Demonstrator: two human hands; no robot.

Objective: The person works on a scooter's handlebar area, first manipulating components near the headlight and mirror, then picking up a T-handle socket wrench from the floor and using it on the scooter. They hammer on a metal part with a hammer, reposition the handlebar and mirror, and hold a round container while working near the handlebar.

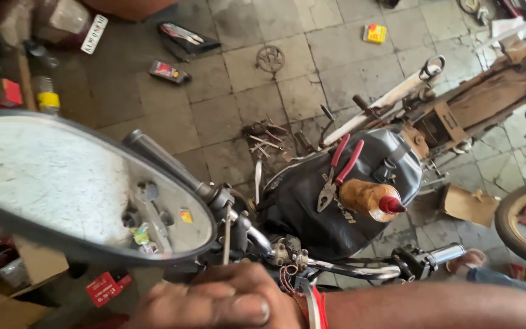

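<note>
Hand (214, 301) at bottom edge, fingers curled over w/ thumb across; can't tell if it grips anything, or which hand it is. Forearm runs in from the right w/ red band (319, 307) at wrist. Handlebar (348, 268) sits just above the knuckles, wires (287, 274) nearly touching them. Mirror (74, 183) up-left, close to lens. Further up-right, black tank (312, 207) carries red-handled pliers (336, 173) and amber bottle w/ red cap (369, 200), side by side. Beyond: bare frame (482, 97), tiled floor (238, 67) w/ loose tools (263, 137).
</note>
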